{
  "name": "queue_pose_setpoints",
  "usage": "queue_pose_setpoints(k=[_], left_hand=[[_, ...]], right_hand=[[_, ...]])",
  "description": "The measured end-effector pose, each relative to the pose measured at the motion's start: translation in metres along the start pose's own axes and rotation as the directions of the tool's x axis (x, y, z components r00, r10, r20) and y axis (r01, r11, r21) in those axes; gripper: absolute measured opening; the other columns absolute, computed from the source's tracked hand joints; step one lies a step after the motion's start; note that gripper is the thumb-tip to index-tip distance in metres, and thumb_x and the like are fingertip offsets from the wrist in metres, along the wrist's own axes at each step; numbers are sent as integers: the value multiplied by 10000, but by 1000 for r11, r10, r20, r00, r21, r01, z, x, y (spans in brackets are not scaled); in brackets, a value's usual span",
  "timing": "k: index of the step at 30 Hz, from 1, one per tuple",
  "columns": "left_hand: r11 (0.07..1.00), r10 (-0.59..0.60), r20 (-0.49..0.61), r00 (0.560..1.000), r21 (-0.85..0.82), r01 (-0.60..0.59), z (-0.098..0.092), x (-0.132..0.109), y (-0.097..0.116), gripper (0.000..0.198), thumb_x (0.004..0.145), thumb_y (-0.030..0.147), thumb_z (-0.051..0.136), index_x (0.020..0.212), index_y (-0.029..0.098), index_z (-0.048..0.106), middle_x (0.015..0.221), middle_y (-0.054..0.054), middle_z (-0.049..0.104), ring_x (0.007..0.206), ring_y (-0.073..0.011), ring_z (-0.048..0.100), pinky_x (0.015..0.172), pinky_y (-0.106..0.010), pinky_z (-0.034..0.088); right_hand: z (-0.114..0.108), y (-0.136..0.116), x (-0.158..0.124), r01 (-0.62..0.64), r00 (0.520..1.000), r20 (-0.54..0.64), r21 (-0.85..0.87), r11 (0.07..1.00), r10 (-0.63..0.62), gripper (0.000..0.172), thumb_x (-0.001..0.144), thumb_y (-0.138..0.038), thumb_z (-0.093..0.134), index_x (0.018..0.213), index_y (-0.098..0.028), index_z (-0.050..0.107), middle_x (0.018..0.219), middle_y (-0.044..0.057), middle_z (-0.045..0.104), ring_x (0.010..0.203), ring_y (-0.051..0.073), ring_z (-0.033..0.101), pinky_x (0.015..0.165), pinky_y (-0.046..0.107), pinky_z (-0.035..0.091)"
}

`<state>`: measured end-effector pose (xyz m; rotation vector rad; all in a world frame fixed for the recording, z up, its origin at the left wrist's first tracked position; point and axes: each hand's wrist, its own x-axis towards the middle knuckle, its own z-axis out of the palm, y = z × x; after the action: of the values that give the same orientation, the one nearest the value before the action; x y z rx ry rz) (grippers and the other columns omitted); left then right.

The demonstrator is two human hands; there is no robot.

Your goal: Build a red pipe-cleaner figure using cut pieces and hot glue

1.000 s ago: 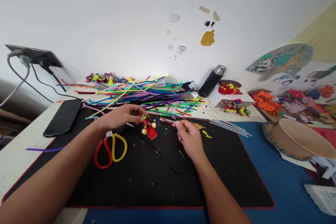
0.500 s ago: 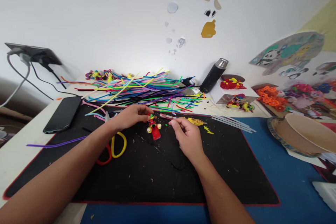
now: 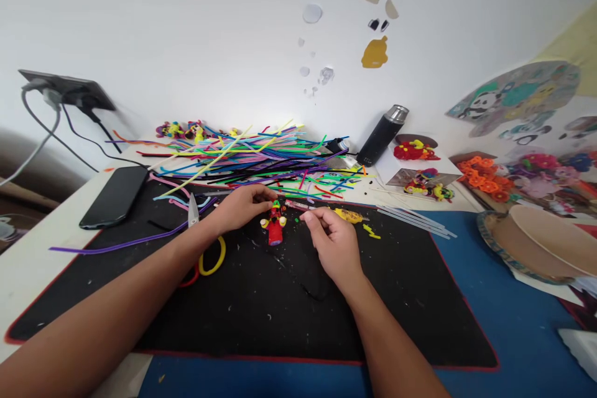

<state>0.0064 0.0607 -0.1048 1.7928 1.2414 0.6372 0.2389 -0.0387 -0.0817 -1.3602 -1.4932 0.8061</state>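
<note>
A small red pipe-cleaner figure (image 3: 275, 231) with pale yellow hands and a green bit on top hangs or stands over the black mat. My left hand (image 3: 245, 206) pinches it by its top, with the fingertips partly hiding the head. Just right of the figure, my right hand (image 3: 333, 239) is closed, thumb against forefinger; whatever is between them is too small to make out. Scissors (image 3: 212, 258) with red and yellow handles lie partly under my left forearm. A thin black strip (image 3: 291, 270) lies on the mat below the figure.
Many coloured pipe cleaners (image 3: 252, 155) are heaped along the wall. A black phone (image 3: 114, 196) lies at left. A black bottle (image 3: 382, 135) leans beside a white box (image 3: 422, 168) at the back. Clear glue sticks (image 3: 415, 221) and a round bowl (image 3: 550, 236) are at right.
The figure has turned in my left hand, from tilted to more upright, facing me. My right hand has hardly moved. The view has shifted slightly.
</note>
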Motion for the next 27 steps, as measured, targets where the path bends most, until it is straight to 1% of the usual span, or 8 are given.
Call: queue_pose_setpoints(k=[6, 10, 16, 19, 23, 27], left_hand=[[999, -9, 17, 1000, -33, 9, -5, 1, -1, 445, 787, 543, 708, 1072, 212, 790, 1062, -57, 823, 928, -272, 749, 865, -380, 575], [998, -6, 24, 1000, -64, 8, -9, 1, -2, 456, 814, 566, 697, 1076, 205, 791, 994, -55, 810, 846, -249, 734, 852, -378, 563], [994, -10, 58, 998, -105, 16, -10, 1, -2, 449, 805, 566, 699, 1054, 202, 784, 946, -47, 790, 851, -244, 721, 846, -361, 549], [995, -11, 47, 999, -98, 16, -11, 0, -1, 442, 819, 558, 694, 1056, 197, 790, 896, -39, 778, 832, -241, 713, 835, -359, 543], [991, -1, 31, 1000, -136, 5, -12, 0, -1, 434, 806, 563, 712, 1035, 205, 798, 953, -51, 800, 859, -253, 730, 854, -367, 551], [991, -6, 36, 999, -137, 11, -12, 1, -3, 435, 814, 563, 707, 1050, 208, 797, 993, -56, 813, 882, -263, 737, 859, -375, 557]], right_hand=[[1, 2, 1, 6, 1000, 3, 10, 1000, -6, 338, 993, -476, 617, 866, -193, 752, 554, -49, 479, 508, 134, 430, 504, 262, 324], [1, 3, 1, 0, 1000, 5, 10, 1000, 0, 364, 1000, -499, 607, 870, -193, 755, 550, -48, 484, 505, 138, 446, 499, 262, 329], [0, 4, 2, -7, 1000, -26, -7, 1000, 7, 380, 992, -522, 615, 876, -191, 764, 540, -51, 485, 499, 141, 451, 498, 262, 342], [0, 5, 3, -2, 999, -40, -13, 1000, 2, 377, 994, -512, 619, 873, -187, 767, 533, -52, 479, 494, 140, 450, 491, 259, 338], [0, 7, 3, 3, 999, -52, -36, 999, -5, 381, 998, -503, 614, 862, -182, 768, 526, -51, 479, 483, 136, 441, 483, 259, 326], [0, 8, 3, 9, 998, -64, -52, 999, -12, 378, 997, -495, 615, 876, -178, 780, 525, -48, 484, 487, 139, 453, 486, 259, 341]])
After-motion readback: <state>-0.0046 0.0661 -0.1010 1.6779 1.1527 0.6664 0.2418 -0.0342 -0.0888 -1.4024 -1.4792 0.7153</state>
